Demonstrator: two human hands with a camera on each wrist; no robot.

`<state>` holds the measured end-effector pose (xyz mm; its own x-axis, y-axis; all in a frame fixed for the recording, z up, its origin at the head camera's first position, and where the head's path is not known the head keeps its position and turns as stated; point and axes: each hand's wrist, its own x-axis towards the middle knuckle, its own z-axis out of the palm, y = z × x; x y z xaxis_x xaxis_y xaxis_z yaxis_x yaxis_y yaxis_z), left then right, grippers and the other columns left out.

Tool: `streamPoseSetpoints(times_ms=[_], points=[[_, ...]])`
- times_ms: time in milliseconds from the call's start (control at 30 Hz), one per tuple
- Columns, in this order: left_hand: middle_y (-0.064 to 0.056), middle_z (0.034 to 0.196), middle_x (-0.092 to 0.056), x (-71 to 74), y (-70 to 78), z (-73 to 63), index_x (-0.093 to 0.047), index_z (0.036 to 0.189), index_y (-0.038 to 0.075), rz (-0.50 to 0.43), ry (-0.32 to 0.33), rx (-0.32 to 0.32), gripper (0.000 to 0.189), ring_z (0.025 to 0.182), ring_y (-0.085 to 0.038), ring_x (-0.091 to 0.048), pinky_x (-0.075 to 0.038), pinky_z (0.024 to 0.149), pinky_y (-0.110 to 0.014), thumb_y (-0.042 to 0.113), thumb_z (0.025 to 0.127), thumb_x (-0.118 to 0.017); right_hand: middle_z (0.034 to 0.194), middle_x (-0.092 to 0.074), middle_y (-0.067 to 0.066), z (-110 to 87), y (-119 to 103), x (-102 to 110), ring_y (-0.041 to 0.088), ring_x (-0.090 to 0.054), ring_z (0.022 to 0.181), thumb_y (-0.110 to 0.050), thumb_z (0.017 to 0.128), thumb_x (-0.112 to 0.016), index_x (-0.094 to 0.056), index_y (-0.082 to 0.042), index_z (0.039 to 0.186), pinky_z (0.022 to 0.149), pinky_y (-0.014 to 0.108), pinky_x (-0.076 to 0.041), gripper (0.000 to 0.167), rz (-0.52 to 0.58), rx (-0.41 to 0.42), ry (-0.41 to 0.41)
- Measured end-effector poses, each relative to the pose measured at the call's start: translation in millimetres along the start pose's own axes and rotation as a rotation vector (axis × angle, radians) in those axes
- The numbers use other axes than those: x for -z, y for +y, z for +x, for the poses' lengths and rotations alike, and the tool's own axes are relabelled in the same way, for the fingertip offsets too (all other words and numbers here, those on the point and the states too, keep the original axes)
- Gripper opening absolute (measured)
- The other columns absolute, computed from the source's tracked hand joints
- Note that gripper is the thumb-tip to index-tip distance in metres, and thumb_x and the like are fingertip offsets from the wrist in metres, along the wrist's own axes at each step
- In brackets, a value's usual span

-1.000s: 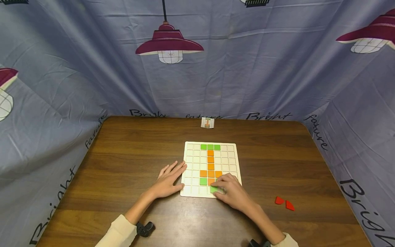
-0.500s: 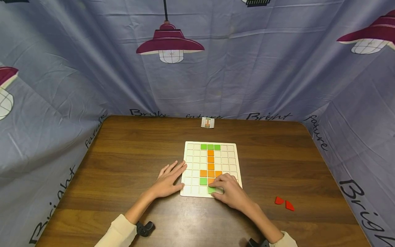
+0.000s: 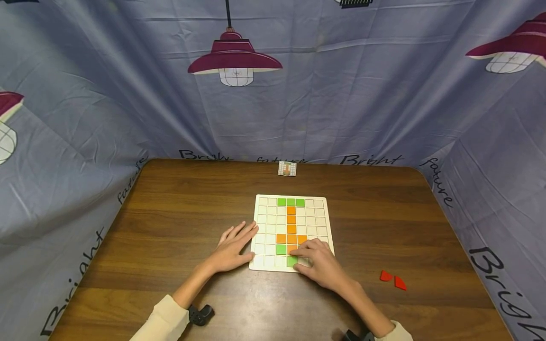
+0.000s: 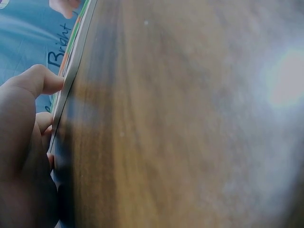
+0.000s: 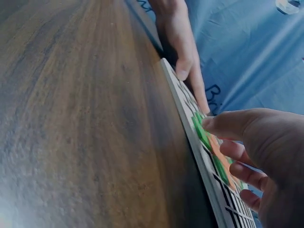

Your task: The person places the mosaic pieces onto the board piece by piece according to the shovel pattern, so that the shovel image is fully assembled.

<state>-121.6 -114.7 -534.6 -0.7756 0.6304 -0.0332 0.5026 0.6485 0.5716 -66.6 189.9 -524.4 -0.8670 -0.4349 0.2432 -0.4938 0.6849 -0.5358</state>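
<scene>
A cream board (image 3: 262,241) with a square grid lies on the table. Green tiles (image 3: 291,202) form a short row at its far side, and orange tiles (image 3: 291,219) run down its middle. Flat fingers of my left hand (image 3: 232,248) rest at the board's left edge, the thumb touching the same edge. Over the near right part is my right hand (image 3: 317,265), fingers loosely bent, thumb and index apart beside a green tile (image 3: 292,261) in the nearest row. In the right wrist view the thumb tip is right at this green tile (image 5: 200,128). The right hand hides several cells.
Two red pieces (image 3: 386,275) with a curved edge lie on the wooden table (image 3: 187,203) to the right. A small card (image 3: 287,168) printed with a grid pattern stands at the far edge. Blue-grey cloth (image 3: 362,94) with printed lamps hangs behind.
The green tile under my right hand has shifted slightly left into the cell of the nearest row. The right thumb and index have spread a little apart. My left hand stays put.
</scene>
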Motion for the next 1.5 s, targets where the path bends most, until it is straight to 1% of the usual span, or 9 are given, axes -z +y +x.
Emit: streamPoseSetpoints(times_ms=[167,300,467,633,767,900,1133,1300,1500], points=[[-0.006,0.164,-0.022,-0.8,0.4,1.1,-0.029,0.158,0.009,-0.003,-0.002,0.0,0.073,0.15,-0.032,-0.013,-0.006,0.115,-0.059,0.033,0.095,-0.055,0.101,-0.068,-0.007,-8.2,7.0,12.6,0.013,-0.055,0.099,-0.015,0.078,-0.085,-0.08,-0.016,0.104,0.086,0.043,-0.041,0.026,0.034,-0.029,0.061],[-0.005,0.164,-0.022,-1.5,0.9,1.4,-0.029,0.158,0.01,-0.005,-0.006,0.002,0.073,0.15,-0.032,-0.012,-0.005,0.115,-0.058,0.032,0.094,-0.055,0.102,-0.069,-0.006,-21.9,16.9,26.0,0.015,-0.057,0.099,-0.012,0.076,-0.086,-0.079,-0.014,0.103,0.086,0.045,-0.04,0.028,0.028,-0.062,0.105],[-0.005,0.164,-0.021,-1.9,1.2,1.5,-0.029,0.159,0.01,-0.015,-0.008,0.007,0.073,0.151,-0.031,-0.012,-0.005,0.115,-0.058,0.032,0.094,-0.055,0.104,-0.069,-0.003,-46.7,32.9,46.9,0.022,-0.057,0.1,-0.005,0.074,-0.086,-0.077,-0.009,0.105,0.087,0.05,-0.039,0.032,0.002,-0.115,0.169],[-0.005,0.164,-0.021,-2.2,0.7,1.8,-0.028,0.159,0.01,-0.004,-0.005,0.01,0.073,0.151,-0.031,-0.012,-0.005,0.115,-0.058,0.033,0.095,-0.055,0.109,-0.069,0.01,-78.1,47.0,71.0,0.034,-0.056,0.104,-0.003,0.074,-0.085,-0.075,-0.006,0.108,0.086,0.058,-0.038,0.036,-0.022,-0.204,0.225],[-0.005,0.164,-0.022,-3.1,-0.1,1.7,-0.029,0.158,0.01,0.007,0.0,0.01,0.073,0.15,-0.031,-0.013,-0.007,0.115,-0.058,0.033,0.095,-0.056,0.112,-0.067,0.016,-106.2,57.4,85.8,0.039,-0.054,0.105,-0.004,0.075,-0.085,-0.074,-0.004,0.112,0.085,0.061,-0.037,0.038,-0.032,-0.288,0.242],[-0.005,0.164,-0.022,-4.2,-1.0,1.2,-0.029,0.158,0.009,0.003,0.008,0.003,0.073,0.15,-0.032,-0.014,-0.007,0.114,-0.058,0.033,0.095,-0.056,0.112,-0.067,0.016,-129.9,67.0,95.0,0.041,-0.054,0.104,-0.008,0.075,-0.086,-0.074,-0.004,0.113,0.082,0.06,-0.037,0.04,-0.052,-0.354,0.249],[-0.003,0.165,-0.019,-4.5,-1.0,0.9,-0.026,0.159,0.012,0.004,-0.001,0.02,0.073,0.151,-0.029,-0.011,-0.006,0.115,-0.056,0.034,0.095,-0.055,0.115,-0.066,0.017,-155.5,78.1,101.2,0.041,-0.053,0.104,-0.017,0.075,-0.088,-0.073,-0.006,0.115,0.08,0.057,-0.04,0.044,-0.095,-0.459,0.228],[-0.004,0.165,-0.02,-4.3,-0.7,0.8,-0.027,0.159,0.012,-0.005,0.003,0.019,0.073,0.151,-0.03,-0.011,-0.006,0.115,-0.057,0.033,0.096,-0.055,0.111,-0.067,0.016,-161.7,83.4,98.5,0.04,-0.054,0.101,-0.016,0.073,-0.088,-0.074,-0.005,0.114,0.08,0.055,-0.039,0.044,-0.11,-0.465,0.23],[-0.004,0.165,-0.02,-3.3,0.1,0.9,-0.027,0.159,0.011,-0.002,-0.006,0.019,0.073,0.151,-0.03,-0.011,-0.006,0.115,-0.057,0.033,0.095,-0.055,0.103,-0.069,0.012,-158.1,87.3,93.0,0.039,-0.056,0.095,-0.009,0.068,-0.09,-0.076,-0.005,0.107,0.078,0.049,-0.034,0.042,-0.112,-0.382,0.291]])
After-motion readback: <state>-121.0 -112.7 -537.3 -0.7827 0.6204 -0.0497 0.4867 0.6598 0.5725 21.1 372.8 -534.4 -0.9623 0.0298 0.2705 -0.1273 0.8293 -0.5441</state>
